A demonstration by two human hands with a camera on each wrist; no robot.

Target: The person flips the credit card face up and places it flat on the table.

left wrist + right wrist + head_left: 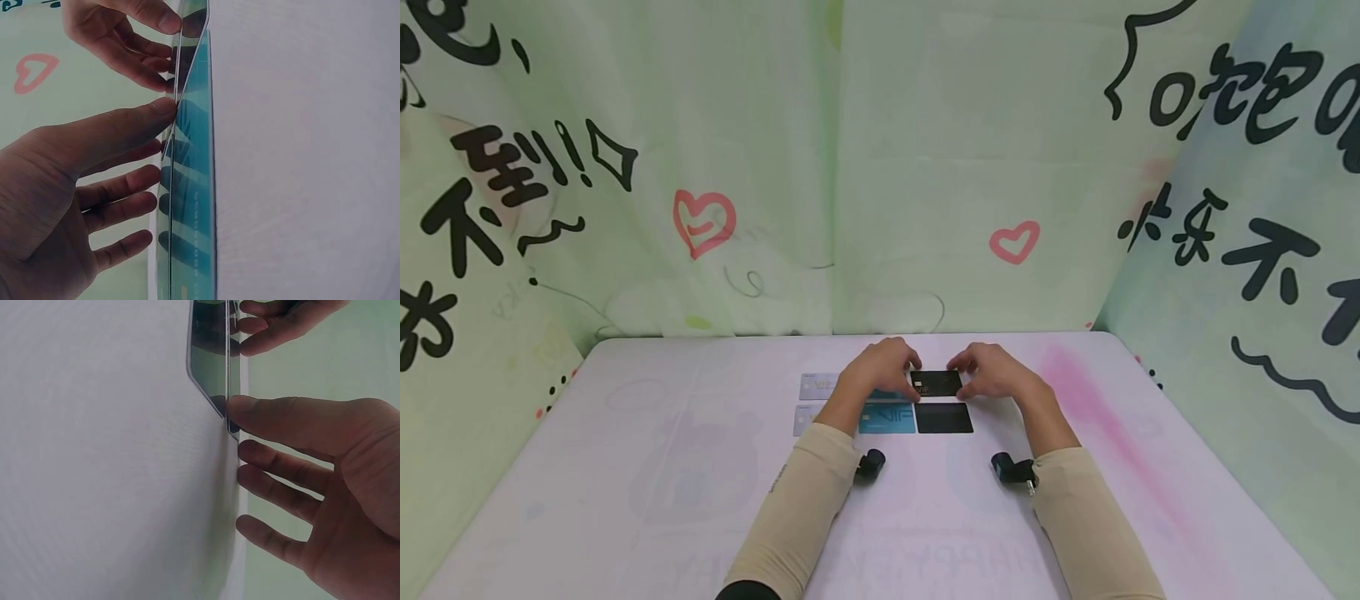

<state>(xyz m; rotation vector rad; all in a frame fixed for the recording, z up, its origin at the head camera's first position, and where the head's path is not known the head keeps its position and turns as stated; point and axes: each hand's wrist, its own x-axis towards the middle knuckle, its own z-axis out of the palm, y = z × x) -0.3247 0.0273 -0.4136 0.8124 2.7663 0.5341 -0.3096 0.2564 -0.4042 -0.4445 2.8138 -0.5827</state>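
Note:
In the head view, cards lie in two rows on the table. A black card (936,383) with a small chip is at the right end of the far row. My left hand (878,367) holds its left edge with thumb and index finger, and my right hand (1000,372) does the same at the right edge. Just nearer lies a plain black card (943,418), beside a blue VIP card (889,418). The far blue card (891,396) is mostly hidden by the left hand. Pale cards (817,386) stand at the left, the nearer one partly covered by the forearm.
The white table (662,483) has a pink streak (1097,400) on the right. Printed curtains (880,167) stand behind and beside it. Black wrist cameras (870,466) jut inward from both forearms, above the tabletop.

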